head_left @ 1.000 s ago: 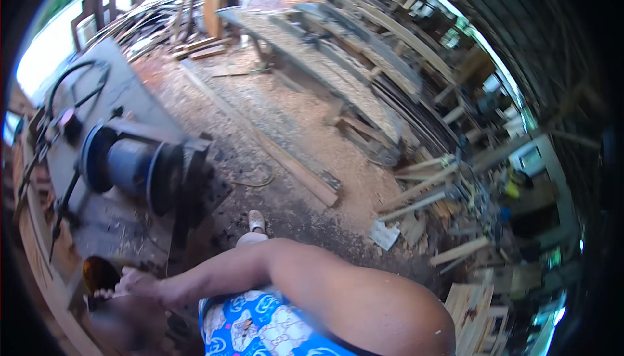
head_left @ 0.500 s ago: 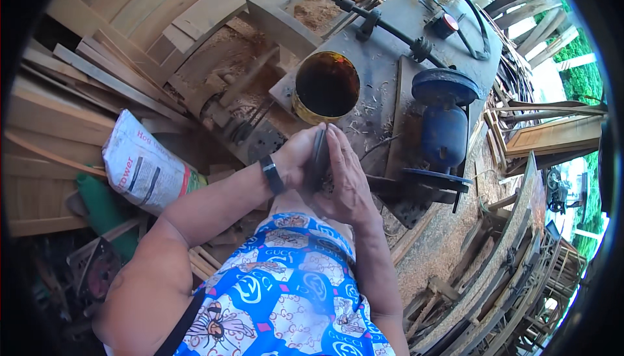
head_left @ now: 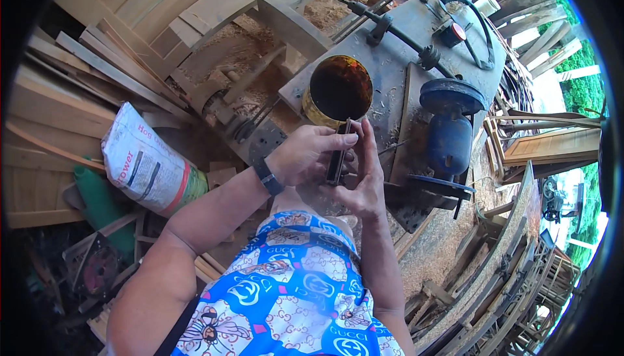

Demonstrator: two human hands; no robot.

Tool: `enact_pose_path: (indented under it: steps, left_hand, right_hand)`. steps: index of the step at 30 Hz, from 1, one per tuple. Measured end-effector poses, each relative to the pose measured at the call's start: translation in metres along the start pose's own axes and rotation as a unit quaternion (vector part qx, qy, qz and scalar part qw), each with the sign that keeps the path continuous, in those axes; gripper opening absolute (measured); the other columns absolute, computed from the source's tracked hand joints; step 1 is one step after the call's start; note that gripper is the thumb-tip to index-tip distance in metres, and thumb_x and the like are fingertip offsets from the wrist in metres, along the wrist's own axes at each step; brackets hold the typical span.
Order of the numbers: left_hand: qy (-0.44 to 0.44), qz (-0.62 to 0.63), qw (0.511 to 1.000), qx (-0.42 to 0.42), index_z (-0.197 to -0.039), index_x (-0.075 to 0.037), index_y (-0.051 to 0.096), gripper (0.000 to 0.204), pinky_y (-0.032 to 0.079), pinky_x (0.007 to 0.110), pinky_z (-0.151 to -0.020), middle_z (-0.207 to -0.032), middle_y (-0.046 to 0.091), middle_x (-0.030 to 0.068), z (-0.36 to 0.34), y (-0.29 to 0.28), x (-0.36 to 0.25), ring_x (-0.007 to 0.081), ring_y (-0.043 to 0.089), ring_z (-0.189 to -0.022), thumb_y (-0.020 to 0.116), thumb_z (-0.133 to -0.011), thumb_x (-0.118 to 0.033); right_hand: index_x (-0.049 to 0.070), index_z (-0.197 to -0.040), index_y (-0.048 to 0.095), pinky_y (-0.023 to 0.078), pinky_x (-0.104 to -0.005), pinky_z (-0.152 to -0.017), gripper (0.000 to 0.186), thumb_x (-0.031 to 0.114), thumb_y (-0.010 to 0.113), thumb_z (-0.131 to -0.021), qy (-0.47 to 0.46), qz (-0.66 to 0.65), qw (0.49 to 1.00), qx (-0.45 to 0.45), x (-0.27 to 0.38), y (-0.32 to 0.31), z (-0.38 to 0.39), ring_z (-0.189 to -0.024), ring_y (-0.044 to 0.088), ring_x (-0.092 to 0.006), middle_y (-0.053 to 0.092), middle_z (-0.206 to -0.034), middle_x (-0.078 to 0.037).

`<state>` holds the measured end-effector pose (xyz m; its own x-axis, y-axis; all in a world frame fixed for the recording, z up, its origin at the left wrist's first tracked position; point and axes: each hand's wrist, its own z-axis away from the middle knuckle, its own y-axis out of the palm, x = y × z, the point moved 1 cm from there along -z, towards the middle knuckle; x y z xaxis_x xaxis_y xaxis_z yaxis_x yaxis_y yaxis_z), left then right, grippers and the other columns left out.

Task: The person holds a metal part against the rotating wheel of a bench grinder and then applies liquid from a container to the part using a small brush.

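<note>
Between my two hands is a dark narrow bar (head_left: 337, 161), held lengthwise and pointing away from me. My left hand (head_left: 302, 154) pinches its far end from the left, thumb on top. On the other side, my right hand (head_left: 365, 184) cups the bar, its fingers extended along the edge and its thumb below the near end. What exactly the bar is does not show. Just beyond the fingertips stands an open gold tin can (head_left: 316, 110), dark inside. It rests on the grey machine table (head_left: 385, 70), which is strewn with wood shavings.
A long shaft with a drill bit (head_left: 400, 31) runs across the table. To the right sits a blue motor (head_left: 448, 145) with pulleys. A white printed sack (head_left: 153, 167) leans at the left by stacked boards (head_left: 45, 122). Curved timber pieces (head_left: 481, 278) fill the lower right.
My palms, pressed together around the bar before, have parted, and the bar now shows between fingers and thumbs. The view has shifted slightly, so the can appears farther right.
</note>
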<state>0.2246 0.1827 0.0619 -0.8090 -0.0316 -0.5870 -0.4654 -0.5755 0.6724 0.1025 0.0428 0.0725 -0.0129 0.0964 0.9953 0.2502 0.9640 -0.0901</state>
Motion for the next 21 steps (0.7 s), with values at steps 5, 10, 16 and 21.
enact_pose_path:
  steps: [5, 10, 16, 21]
  left_hand:
    - [-0.018, 0.045, 0.998, 0.050, -0.134, -0.004, 0.065, 0.034, 0.069, 0.032, -0.083, -0.116, 0.077, 0.0094, 0.002, -0.011, -0.001, 0.0166, 0.078, -0.102, 0.070, -0.109, -0.025]
    - [-0.028, 0.045, 0.997, 0.064, -0.133, -0.006, 0.065, 0.034, 0.069, 0.031, -0.079, -0.117, 0.078, 0.0115, 0.004, -0.006, -0.007, 0.0167, 0.079, -0.100, 0.066, -0.111, -0.031]
    - [-0.078, 0.060, 0.994, 0.047, -0.129, -0.007, 0.067, 0.044, 0.067, 0.029, -0.070, -0.104, 0.081, 0.0111, -0.001, -0.004, -0.025, 0.0169, 0.081, -0.088, 0.059, -0.112, -0.047]
    - [-0.060, 0.027, 0.998, 0.014, -0.121, -0.005, 0.068, 0.050, 0.067, 0.031, -0.065, -0.096, 0.081, 0.0122, -0.007, -0.005, -0.024, 0.0186, 0.081, -0.079, 0.061, -0.110, -0.053]
  right_hand:
    - [0.002, -0.173, 0.018, 0.051, -0.0435, -0.116, 0.126, 0.011, 0.086, -0.067, -0.037, 0.013, 0.999, 0.010, 0.003, 0.001, -0.001, -0.145, 0.057, -0.0318, 0.047, -0.164, -0.023]
    - [0.002, -0.172, 0.020, 0.051, -0.0430, -0.115, 0.124, 0.010, 0.085, -0.067, -0.062, 0.008, 0.998, 0.011, 0.002, 0.000, -0.001, -0.145, 0.057, -0.0311, 0.050, -0.161, -0.023]
    - [-0.002, -0.170, 0.023, 0.046, -0.0439, -0.121, 0.121, 0.013, 0.082, -0.066, -0.077, 0.060, 0.995, 0.020, 0.002, -0.003, -0.003, -0.145, 0.057, -0.0334, 0.050, -0.161, -0.024]
    - [-0.003, -0.170, 0.025, 0.043, -0.0439, -0.123, 0.121, 0.014, 0.083, -0.065, -0.075, 0.027, 0.997, 0.024, 0.004, -0.002, -0.006, -0.148, 0.054, -0.0336, 0.051, -0.159, -0.024]
